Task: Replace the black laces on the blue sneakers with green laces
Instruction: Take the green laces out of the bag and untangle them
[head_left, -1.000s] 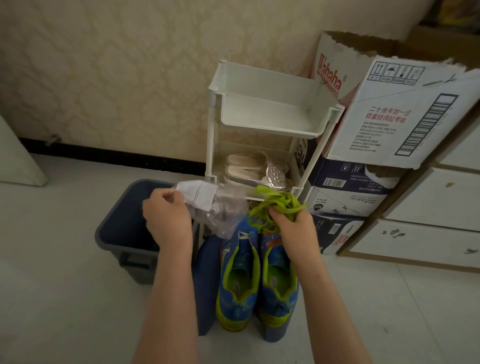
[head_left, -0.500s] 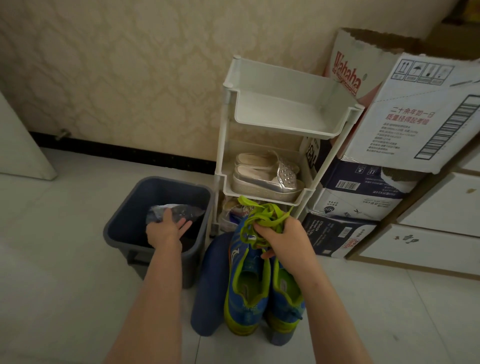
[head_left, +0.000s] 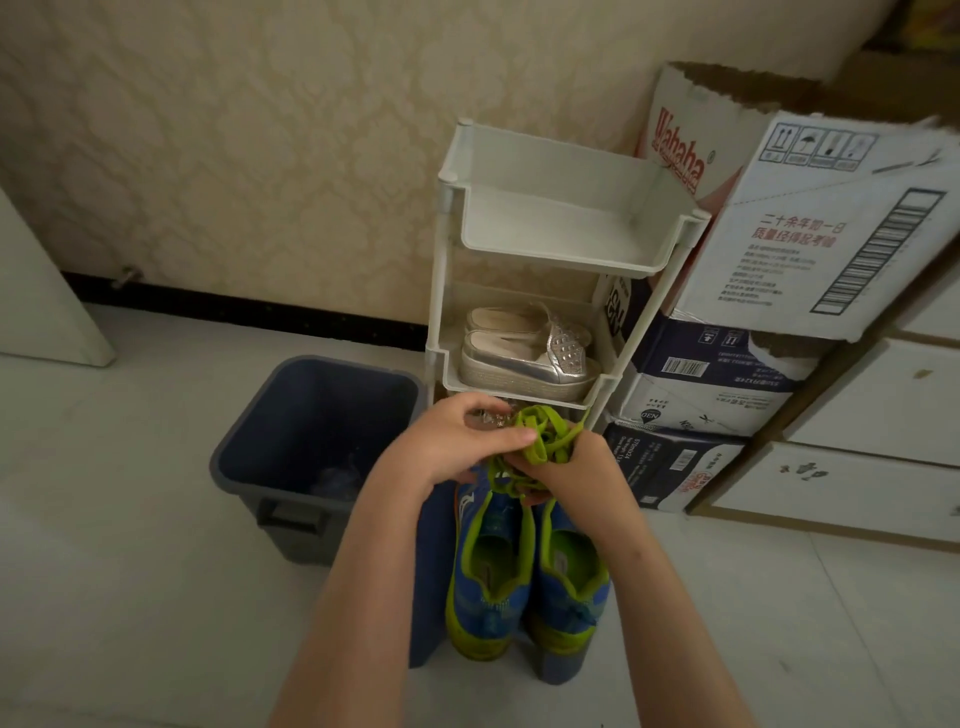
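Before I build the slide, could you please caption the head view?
Left hand and right hand hold green laces above blue sneakers.

Left grip (head_left: 457, 441) and right grip (head_left: 577, 467) are both curled, held close together

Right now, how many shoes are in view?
4: two blue sneakers side by side below the hands, two silver shoes on the rack's middle shelf. More may hide behind the hands.

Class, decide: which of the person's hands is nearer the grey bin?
Left. The left hand is just right of the bin; the right hand is farther right, gripping the green laces.
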